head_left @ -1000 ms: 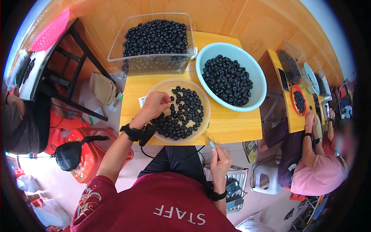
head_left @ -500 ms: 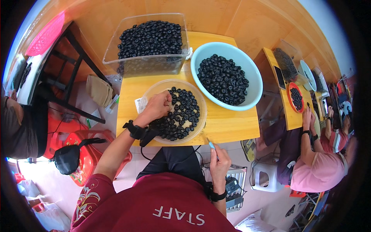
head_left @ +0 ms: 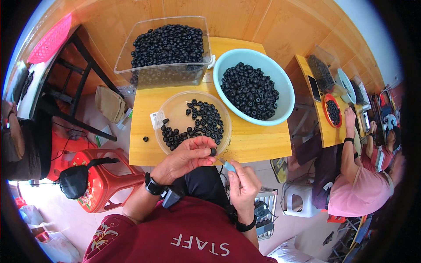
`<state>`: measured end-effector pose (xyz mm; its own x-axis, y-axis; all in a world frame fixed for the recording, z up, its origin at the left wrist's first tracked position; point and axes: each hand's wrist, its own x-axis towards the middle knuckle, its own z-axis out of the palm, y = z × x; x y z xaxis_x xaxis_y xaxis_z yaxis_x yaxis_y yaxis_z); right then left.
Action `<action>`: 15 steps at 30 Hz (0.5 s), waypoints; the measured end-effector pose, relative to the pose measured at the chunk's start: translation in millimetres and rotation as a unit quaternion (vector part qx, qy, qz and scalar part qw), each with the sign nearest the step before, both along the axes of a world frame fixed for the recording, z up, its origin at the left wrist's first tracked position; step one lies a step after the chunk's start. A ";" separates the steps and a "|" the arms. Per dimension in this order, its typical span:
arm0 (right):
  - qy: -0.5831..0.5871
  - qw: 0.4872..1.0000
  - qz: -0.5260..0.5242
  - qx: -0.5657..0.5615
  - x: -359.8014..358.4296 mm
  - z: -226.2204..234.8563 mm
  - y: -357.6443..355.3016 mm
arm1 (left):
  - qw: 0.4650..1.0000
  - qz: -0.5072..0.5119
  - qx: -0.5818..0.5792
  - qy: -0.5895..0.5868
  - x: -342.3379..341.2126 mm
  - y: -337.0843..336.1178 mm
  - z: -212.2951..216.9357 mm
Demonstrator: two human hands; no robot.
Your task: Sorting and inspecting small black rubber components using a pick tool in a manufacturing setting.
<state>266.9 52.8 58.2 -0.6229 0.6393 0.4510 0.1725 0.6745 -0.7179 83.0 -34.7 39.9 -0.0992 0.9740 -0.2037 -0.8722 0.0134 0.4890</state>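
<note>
Between the thumb and fingers of my left hand (head_left: 188, 156) is a small round black piece (head_left: 213, 151) with a hole in it, held over the table's near edge. My right hand (head_left: 244, 186) is closed round the light blue handle of a small knife (head_left: 228, 165). Its blade points toward the black piece; whether they touch I cannot tell. Just beyond my left hand stands a shallow clear round dish (head_left: 173, 107), partly filled with similar black pieces (head_left: 209, 120). One loose piece (head_left: 146, 139) lies on the table left of the dish.
A clear bin (head_left: 169, 79) and a light blue basin (head_left: 287, 96), both full of black pieces, stand on the wooden table (head_left: 263, 142). A red stool (head_left: 118, 179) is at my left. People work at another table (head_left: 326, 133) on the right.
My left hand has come out of the dish toward me with a black piece. The knife has risen to meet it. A loose piece now shows on the table.
</note>
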 end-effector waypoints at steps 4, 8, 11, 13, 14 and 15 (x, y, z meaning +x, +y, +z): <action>-0.014 1.000 0.023 0.014 -2.7 -4.1 -2.0 | 0.999 0.003 0.024 -0.034 10.4 -0.6 -8.5; -0.014 1.000 0.014 0.012 -1.7 -3.5 -4.2 | 0.999 0.009 0.024 -0.039 14.7 -1.9 -4.7; -0.006 1.000 0.010 0.021 -1.2 -3.2 -4.2 | 0.999 0.011 0.023 -0.040 16.7 -2.9 -6.0; -0.004 1.000 0.008 0.028 -1.4 -1.8 -3.9 | 0.999 0.010 0.028 -0.028 17.5 -3.0 -7.7; -0.004 1.000 0.008 0.029 -1.1 -2.2 -3.7 | 0.999 0.010 0.028 -0.028 17.9 -3.0 -7.6; -0.005 1.000 0.007 0.026 -0.5 -3.1 -3.5 | 0.999 0.011 0.025 -0.018 18.4 -2.9 -7.1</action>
<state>266.5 49.3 55.1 -0.6369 0.6062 0.4764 0.1701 0.7131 -0.6801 101.4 -37.6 32.9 -0.1144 0.9807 -0.1587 -0.8887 -0.0296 0.4576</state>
